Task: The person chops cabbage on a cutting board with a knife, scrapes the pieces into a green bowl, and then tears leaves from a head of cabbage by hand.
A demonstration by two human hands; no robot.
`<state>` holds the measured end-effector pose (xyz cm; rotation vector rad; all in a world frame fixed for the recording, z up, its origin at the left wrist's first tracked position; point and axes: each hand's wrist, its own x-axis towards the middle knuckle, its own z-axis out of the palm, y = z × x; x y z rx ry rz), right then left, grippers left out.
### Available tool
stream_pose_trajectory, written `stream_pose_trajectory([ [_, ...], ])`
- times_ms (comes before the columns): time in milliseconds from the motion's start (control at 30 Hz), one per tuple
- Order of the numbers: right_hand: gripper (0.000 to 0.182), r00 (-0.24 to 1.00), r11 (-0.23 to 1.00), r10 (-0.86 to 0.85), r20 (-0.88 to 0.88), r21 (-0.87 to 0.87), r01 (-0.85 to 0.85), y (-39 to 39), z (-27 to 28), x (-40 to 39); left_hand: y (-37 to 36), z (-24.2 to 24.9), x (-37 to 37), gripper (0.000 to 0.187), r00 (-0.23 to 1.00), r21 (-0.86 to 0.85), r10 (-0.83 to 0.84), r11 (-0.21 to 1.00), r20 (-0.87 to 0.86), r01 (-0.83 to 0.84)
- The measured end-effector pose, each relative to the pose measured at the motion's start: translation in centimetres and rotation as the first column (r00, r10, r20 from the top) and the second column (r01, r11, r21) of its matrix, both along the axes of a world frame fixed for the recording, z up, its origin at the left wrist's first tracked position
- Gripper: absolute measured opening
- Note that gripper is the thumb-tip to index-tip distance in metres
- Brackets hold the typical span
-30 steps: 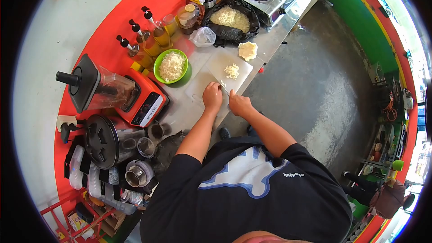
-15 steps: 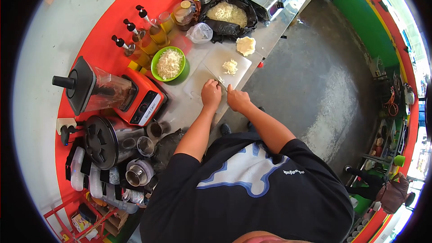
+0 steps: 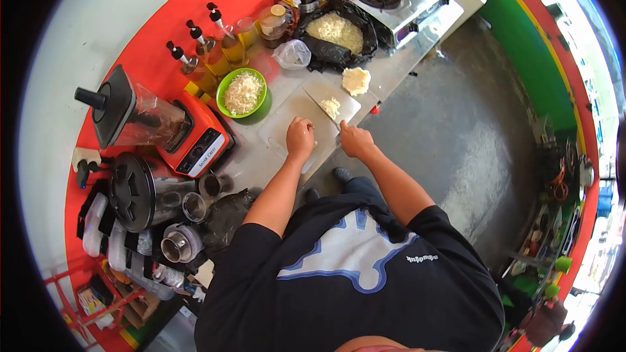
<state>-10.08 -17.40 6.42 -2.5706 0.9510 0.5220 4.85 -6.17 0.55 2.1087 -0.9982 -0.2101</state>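
My right hand [image 3: 357, 140] grips a knife [image 3: 319, 103] by its handle end. Its blade lies slantwise over the white cutting board [image 3: 282, 120], along the near side of a small pile of pale shreds [image 3: 331, 107]. My left hand [image 3: 300, 137] rests on the board left of the knife, fingers curled; whatever they may hold is hidden. Beyond the board's far right corner lies a pale, uneven-edged chunk [image 3: 356, 81]. A green bowl [image 3: 263, 105] heaped with white shreds [image 3: 244, 92] stands to the left.
A black plastic bag [image 3: 330, 53] of pale shreds sits at the back beside a gas stove [image 3: 398, 10]. Pump bottles [image 3: 214, 58], a clear plastic bag [image 3: 291, 55] and a red blender [image 3: 199, 143] line the wall side. The counter's edge runs along the right.
My hands have moved apart. The knife has swung away from my left hand and now lies against the pile. My left hand is slightly lower; the whole view has shifted a little.
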Motion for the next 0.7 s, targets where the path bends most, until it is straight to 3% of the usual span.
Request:
stream_pose_trajectory([
  [67,0.03,0.998,0.999,0.037,0.041,0.022,-0.038,-0.2,0.4,-0.1,-0.6,-0.4,-0.5,0.006,0.998,0.0,-0.048,0.999,0.043,0.048],
  [400,0.032,0.943,0.928,0.331,0.018,0.174,-0.329,-2.4,0.6,0.1,-1.7,0.5,-3.2,0.004,0.989,0.026,0.144,0.989,0.021,-0.145],
  [600,0.031,0.939,0.925,0.343,-0.011,0.181,-0.335,-2.0,-0.2,-0.7,-2.2,0.9,-4.6,0.006,0.965,-0.023,0.261,0.965,-0.004,-0.261],
  [700,0.032,0.94,0.925,0.34,0.026,0.171,-0.339,-2.6,-1.4,0.3,-2.3,0.9,-4.5,0.007,0.97,-0.025,0.24,0.971,0.03,-0.24],
])
